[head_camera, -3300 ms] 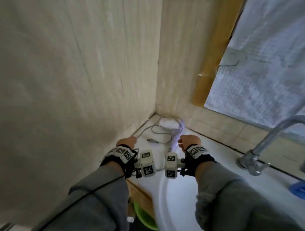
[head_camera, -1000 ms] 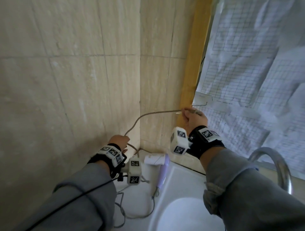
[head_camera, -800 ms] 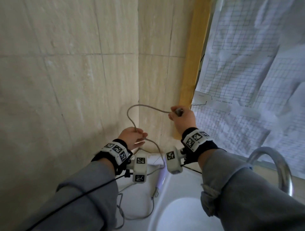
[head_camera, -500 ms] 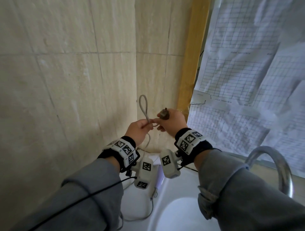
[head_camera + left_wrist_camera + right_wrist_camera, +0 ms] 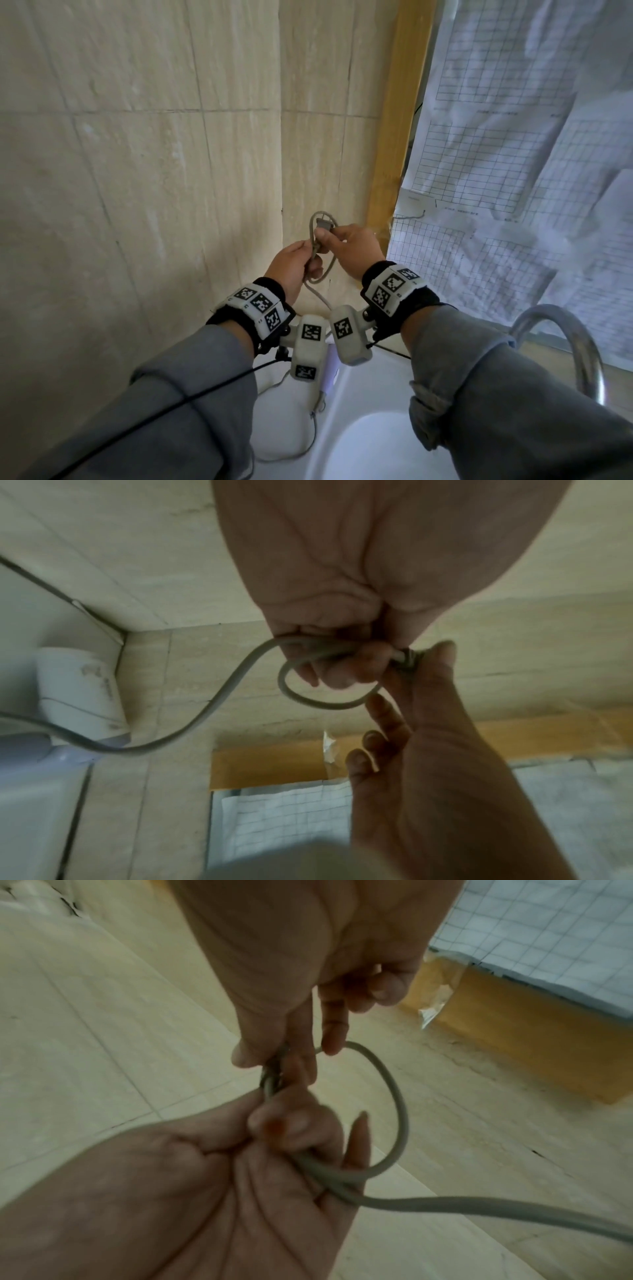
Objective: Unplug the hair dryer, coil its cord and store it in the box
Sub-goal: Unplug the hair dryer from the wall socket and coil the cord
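Below wrist cameras | hair dryer [image 5: 329, 371] mostly hidden | cord [image 5: 317, 275] looped in hands

No legible text, brand or number anywhere. Faint marks on the white hair dryer [image 5: 80, 689] body: too blurred to read. Small print on the gridded paper sheets [image 5: 496, 144] at the window: illegible. Black-and-white square coded markers on the wrist bands [image 5: 260, 305] and camera housings: patterns only, no characters.
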`<state>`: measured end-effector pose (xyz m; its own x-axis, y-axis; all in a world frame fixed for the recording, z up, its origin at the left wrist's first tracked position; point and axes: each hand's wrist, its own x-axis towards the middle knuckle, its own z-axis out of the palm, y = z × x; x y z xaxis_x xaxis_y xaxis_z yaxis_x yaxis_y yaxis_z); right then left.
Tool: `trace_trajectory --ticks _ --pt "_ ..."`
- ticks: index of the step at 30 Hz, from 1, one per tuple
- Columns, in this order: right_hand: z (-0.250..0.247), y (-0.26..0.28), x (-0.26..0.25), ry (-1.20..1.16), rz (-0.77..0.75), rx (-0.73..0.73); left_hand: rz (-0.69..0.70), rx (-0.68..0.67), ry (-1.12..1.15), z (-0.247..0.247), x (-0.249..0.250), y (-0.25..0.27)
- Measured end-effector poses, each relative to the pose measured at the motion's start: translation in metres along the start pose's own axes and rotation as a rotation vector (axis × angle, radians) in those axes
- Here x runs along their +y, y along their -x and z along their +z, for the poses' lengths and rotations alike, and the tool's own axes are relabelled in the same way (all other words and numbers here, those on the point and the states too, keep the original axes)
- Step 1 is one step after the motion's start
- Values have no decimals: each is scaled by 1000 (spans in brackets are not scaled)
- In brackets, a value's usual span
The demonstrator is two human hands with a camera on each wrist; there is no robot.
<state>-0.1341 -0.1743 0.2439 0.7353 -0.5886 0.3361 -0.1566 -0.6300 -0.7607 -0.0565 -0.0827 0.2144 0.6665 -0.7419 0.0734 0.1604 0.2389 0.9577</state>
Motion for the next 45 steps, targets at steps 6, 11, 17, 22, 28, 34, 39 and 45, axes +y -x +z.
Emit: trace_trajectory --ticks 6,11,17,22,28,34,39,45 --pt "-9 6 17 -210 90 175 -110 -5 150 -13 12 -4" --pt "11 23 40 -80 167 -435 -113 54 333 -16 36 -9" --pt "28 37 66 -145 344 -757 5 53 387 -26 66 -11" --pt "14 29 75 -251 422 -640 108 98 109 -48 78 -9" --pt "8 13 44 -391 580 -187 251 -15 -694 -57 48 5" --pt "6 -3 3 -1081 756 -36 168 -198 -984 -47 23 12" --pt "4 0 -17 -1366 775 -89 188 -155 -725 -32 16 16" --pt "-1 2 -22 -1402 743 -138 79 -238 -503 -22 8 23"
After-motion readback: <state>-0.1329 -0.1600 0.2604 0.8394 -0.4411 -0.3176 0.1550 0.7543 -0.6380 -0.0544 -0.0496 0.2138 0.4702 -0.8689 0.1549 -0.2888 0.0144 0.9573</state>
